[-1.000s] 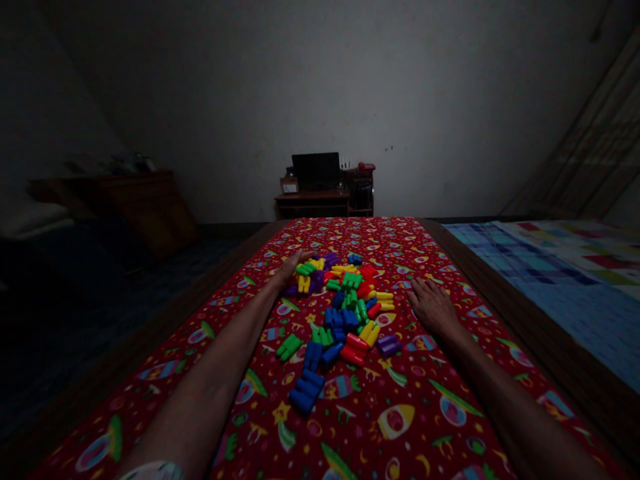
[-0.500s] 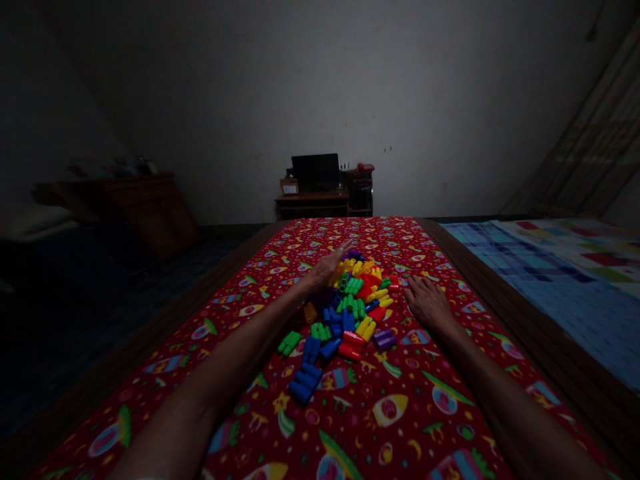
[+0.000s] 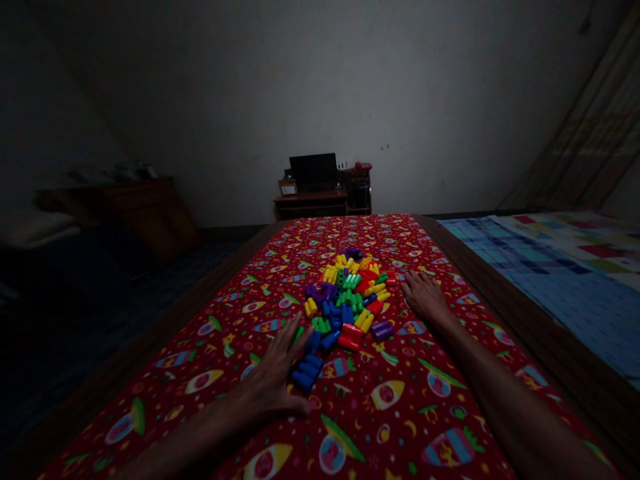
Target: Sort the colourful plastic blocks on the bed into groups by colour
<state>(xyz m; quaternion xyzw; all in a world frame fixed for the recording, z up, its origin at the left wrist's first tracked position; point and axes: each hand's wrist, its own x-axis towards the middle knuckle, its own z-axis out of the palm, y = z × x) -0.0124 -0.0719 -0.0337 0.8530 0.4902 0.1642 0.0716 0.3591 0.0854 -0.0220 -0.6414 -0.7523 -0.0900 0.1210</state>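
Observation:
A loose pile of plastic building blocks point(image 3: 347, 313), in blue, green, yellow, red, orange and purple, lies in the middle of a red patterned cloth point(image 3: 395, 427). At the pile's near left edge, my left hand point(image 3: 275, 367) is open with its fingers spread. Its thumb and fingers are around a blue block point(image 3: 307, 372), and it partly covers a green one; whether it touches them I cannot tell. My right hand point(image 3: 424, 293) rests open on the cloth to the right of the pile, fingers stretched forward, close to a red block point(image 3: 391, 275).
Beyond the cloth-covered table's far end, a desk point(image 3: 310, 203) with a dark monitor point(image 3: 314, 171) stands against the wall. A dim wooden cabinet point(image 3: 150, 217) is at the left. To the right lies a bed surface with blue checked bedding point(image 3: 505, 260).
My left hand has come back toward me from the pile's far left side to its near left edge, uncovering purple and yellow blocks. My right hand stays nearly in place.

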